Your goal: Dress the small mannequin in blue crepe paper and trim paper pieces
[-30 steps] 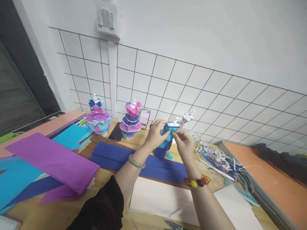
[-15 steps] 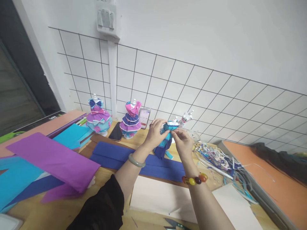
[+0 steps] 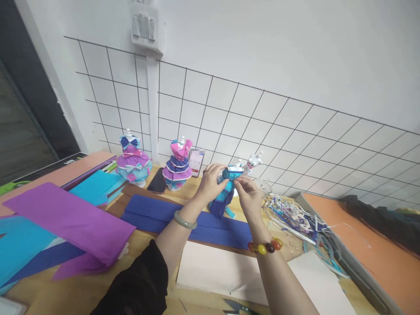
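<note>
Between my hands stands a miniature dress form [image 3: 236,168] with a white neck, dressed in a light-blue and navy doll dress [image 3: 222,202]. My left hand [image 3: 212,181] is closed around the left side of its upper part. On the other side, my right hand [image 3: 250,192] pinches the dress at the waist, just under the bodice, with thumb and forefinger. Exactly what lies between those fingertips is too small to see. A light-blue strip [image 3: 230,213] hangs at the lower right of the skirt.
Two more dressed forms [image 3: 134,159] [image 3: 177,164] and a white patterned form [image 3: 254,162] stand along the wall grid. Navy fabric [image 3: 151,214], purple fabric [image 3: 72,223], white sheets [image 3: 219,269], tangled ribbons [image 3: 290,214], phones [image 3: 157,180] and scissors [image 3: 239,307] lie around.
The light-blue bodice has turned slightly, showing more of its front between my fingers. Both hands stay in nearly the same place; the whole view has shifted a little.
</note>
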A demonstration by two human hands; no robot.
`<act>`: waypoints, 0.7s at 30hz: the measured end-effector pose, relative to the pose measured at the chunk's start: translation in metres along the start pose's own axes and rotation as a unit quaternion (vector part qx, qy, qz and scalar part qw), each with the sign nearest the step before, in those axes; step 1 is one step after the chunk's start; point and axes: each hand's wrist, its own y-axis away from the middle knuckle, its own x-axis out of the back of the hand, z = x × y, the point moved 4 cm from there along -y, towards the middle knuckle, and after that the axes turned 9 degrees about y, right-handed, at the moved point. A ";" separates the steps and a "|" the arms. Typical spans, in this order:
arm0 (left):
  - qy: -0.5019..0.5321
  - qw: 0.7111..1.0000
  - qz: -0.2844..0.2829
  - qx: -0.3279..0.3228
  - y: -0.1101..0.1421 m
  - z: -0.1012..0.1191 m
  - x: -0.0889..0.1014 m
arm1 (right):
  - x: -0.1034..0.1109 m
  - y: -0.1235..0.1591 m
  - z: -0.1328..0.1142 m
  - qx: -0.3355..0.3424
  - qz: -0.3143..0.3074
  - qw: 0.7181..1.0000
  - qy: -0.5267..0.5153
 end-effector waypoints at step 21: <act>0.034 0.999 -0.002 0.042 0.002 -0.002 0.001 | 0.043 0.029 -0.114 -0.027 -0.011 0.996 -0.088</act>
